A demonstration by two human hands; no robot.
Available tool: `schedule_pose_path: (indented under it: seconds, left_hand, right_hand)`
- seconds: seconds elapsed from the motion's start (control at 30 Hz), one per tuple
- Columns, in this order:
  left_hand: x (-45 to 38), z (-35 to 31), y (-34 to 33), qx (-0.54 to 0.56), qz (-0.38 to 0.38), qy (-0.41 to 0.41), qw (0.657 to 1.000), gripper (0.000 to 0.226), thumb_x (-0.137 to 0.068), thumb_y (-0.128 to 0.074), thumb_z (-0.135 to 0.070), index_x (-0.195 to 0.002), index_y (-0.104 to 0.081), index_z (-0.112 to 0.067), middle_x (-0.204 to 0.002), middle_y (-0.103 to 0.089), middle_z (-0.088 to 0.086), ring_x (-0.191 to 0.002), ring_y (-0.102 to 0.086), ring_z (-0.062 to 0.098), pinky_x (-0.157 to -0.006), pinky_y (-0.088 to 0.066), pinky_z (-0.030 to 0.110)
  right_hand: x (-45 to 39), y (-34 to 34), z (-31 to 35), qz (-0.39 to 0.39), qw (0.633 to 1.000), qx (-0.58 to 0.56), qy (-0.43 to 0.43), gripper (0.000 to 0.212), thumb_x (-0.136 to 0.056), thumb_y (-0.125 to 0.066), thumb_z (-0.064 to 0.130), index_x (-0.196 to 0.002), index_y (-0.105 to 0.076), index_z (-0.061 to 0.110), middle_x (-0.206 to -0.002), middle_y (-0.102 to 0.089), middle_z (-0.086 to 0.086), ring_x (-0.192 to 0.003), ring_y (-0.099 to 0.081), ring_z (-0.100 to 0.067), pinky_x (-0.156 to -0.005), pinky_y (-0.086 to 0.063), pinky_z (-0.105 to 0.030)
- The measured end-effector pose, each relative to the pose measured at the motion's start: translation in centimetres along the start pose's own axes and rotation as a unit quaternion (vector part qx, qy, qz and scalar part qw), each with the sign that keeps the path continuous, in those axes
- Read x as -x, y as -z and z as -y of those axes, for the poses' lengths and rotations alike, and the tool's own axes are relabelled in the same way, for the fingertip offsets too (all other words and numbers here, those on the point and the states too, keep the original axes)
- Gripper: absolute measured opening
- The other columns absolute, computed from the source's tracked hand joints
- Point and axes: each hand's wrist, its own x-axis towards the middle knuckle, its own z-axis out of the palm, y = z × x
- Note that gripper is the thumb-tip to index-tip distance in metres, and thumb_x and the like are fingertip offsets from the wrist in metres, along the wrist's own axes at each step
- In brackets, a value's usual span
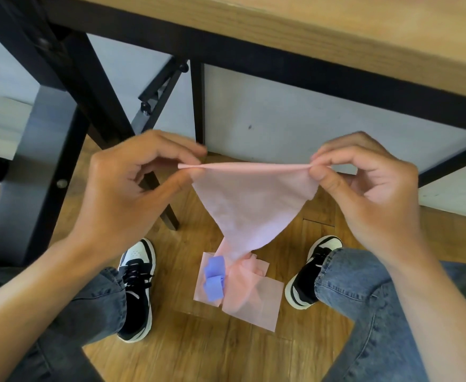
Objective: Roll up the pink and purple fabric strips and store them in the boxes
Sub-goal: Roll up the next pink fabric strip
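While we sit at the table edge, both hands hold the pink strip up in the air between our knees. The left hand pinches one end of the top edge between thumb and fingers, and the right hand pinches the other end the same way. That top edge looks folded or rolled into a thin tube — a first turn, we judge.

The key relation: the rolled edge runs left-right between the two hands, level, and the strip's long axis drops straight down and away from them toward the floor. It narrows as it falls and its tail lands in a loose pile of pink fabric on the floor. Neither hand is nearer; they sit evenly at either end. So rolling on means turning the edge with both hands together and drawing the hanging length up. A skewed roll is the risk if one side runs ahead.

A purple strip lies crumpled on the pink pile, touching it, left of where the tail lands — not yet rolled.

No boxes are in view, so we cannot tell where the rolls will go.

Surroundings: wood floor, a wood-topped table with a black frame above the hands, a grey panel behind, black-and-white shoes on either side of the pile, jeans on both legs.
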Motion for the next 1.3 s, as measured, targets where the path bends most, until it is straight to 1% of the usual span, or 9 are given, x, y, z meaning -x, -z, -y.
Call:
schedule_pose_path:
  seconds: [0.2, 0.3, 0.4, 0.5, 0.7, 0.87, 1.07, 1.17, 1.3]
  left_hand:
    - [-0.2, 0.0, 0.0, 0.016, 0.036, -0.024, 0.999, 0.02, -0.096, -0.066, -0.009, -0.114, -0.061, -0.017, -0.107, -0.068, -0.004, -0.094, -0.069, 0.003, -0.076, -0.055, 0.014]
    - [-0.2, -0.2, 0.3, 0.038, 0.046, 0.014, 0.998, 0.022, -0.089, -0.069, -0.009, -0.108, -0.068, -0.02, -0.106, -0.071, -0.004, -0.098, -0.07, 0.005, -0.08, -0.056, 0.015]
    - [-0.2, -0.3, 0.5, 0.061, 0.047, 0.033, 0.996, 0.029, -0.081, -0.076, -0.014, -0.109, -0.069, -0.02, -0.109, -0.073, -0.007, -0.1, -0.073, 0.008, -0.082, -0.059, 0.019]
    - [-0.2, -0.5, 0.4, 0.057, 0.038, 0.027, 0.997, 0.03, -0.081, -0.076, -0.012, -0.109, -0.068, -0.019, -0.108, -0.073, -0.008, -0.098, -0.073, 0.006, -0.081, -0.058, 0.017]
    - [0.0, -0.4, 0.2, 0.037, 0.003, 0.022, 0.999, 0.032, -0.082, -0.078, -0.007, -0.112, -0.068, -0.013, -0.107, -0.072, 0.0, -0.096, -0.074, 0.008, -0.08, -0.06, 0.019]
    - [0.1, -0.6, -0.1, 0.014, 0.003, 0.017, 1.0, 0.024, -0.085, -0.076, -0.012, -0.105, -0.068, -0.022, -0.101, -0.071, -0.009, -0.09, -0.072, 0.003, -0.075, -0.056, 0.011]
    - [0.1, -0.5, -0.6, 0.041, 0.013, 0.053, 0.998, 0.014, -0.09, -0.07, -0.018, -0.103, -0.069, -0.021, -0.104, -0.071, -0.005, -0.098, -0.071, 0.013, -0.08, -0.058, 0.02]
    - [0.0, -0.9, -0.8, 0.055, 0.006, 0.057, 0.997, 0.019, -0.091, -0.068, -0.018, -0.107, -0.063, -0.028, -0.094, -0.072, -0.004, -0.092, -0.071, 0.007, -0.073, -0.054, 0.01]
    - [0.0, -0.8, -0.7, 0.049, 0.004, 0.042, 0.998, 0.022, -0.091, -0.069, -0.013, -0.108, -0.065, -0.027, -0.098, -0.071, -0.009, -0.092, -0.07, 0.006, -0.071, -0.053, 0.009]
  right_hand:
    - [0.0, 0.1, 0.2, 0.038, 0.995, -0.071, -0.057, 0.024, -0.097, -0.065, 0.005, -0.1, -0.075, 0.026, -0.09, -0.075, 0.007, -0.087, -0.068, -0.011, -0.076, -0.051, -0.017]
    - [-0.2, 0.6, 0.1, 0.054, 0.987, -0.119, -0.089, 0.013, -0.089, -0.072, 0.013, -0.097, -0.077, 0.022, -0.092, -0.077, 0.004, -0.089, -0.072, -0.015, -0.077, -0.058, -0.026]
    - [-0.1, 0.8, 0.2, 0.07, 0.983, -0.147, -0.088, 0.021, -0.077, -0.081, 0.016, -0.097, -0.076, 0.017, -0.092, -0.077, -0.001, -0.09, -0.073, -0.024, -0.078, -0.062, -0.037]
    - [0.0, 0.6, 0.3, 0.068, 0.987, -0.132, -0.065, 0.023, -0.074, -0.084, 0.009, -0.095, -0.075, 0.015, -0.088, -0.076, 0.004, -0.089, -0.074, -0.024, -0.075, -0.063, -0.038]
    - [0.1, 0.4, 0.3, 0.026, 0.997, -0.05, -0.049, 0.006, -0.09, -0.074, 0.015, -0.091, -0.076, 0.02, -0.082, -0.075, 0.009, -0.079, -0.072, -0.014, -0.07, -0.055, -0.019]
    - [0.2, -0.1, 0.7, 0.014, 0.998, -0.035, -0.058, 0.018, -0.098, -0.061, 0.013, -0.087, -0.071, 0.022, -0.075, -0.069, 0.022, -0.066, -0.062, 0.005, -0.061, -0.04, -0.003]
    - [0.2, -0.6, 0.3, -0.015, 0.99, -0.105, -0.097, 0.018, -0.096, -0.068, 0.011, -0.105, -0.075, 0.025, -0.096, -0.078, 0.008, -0.089, -0.074, -0.012, -0.072, -0.058, -0.02]
    - [0.1, -0.5, 0.4, 0.004, 0.979, -0.164, -0.119, 0.018, -0.092, -0.07, 0.015, -0.1, -0.078, 0.027, -0.094, -0.079, 0.005, -0.088, -0.074, -0.012, -0.071, -0.06, -0.023]
    - [0.0, 0.0, 0.4, 0.055, 0.966, -0.217, -0.131, 0.022, -0.072, -0.082, 0.02, -0.094, -0.081, 0.024, -0.092, -0.079, -0.001, -0.088, -0.075, -0.018, -0.073, -0.062, -0.028]
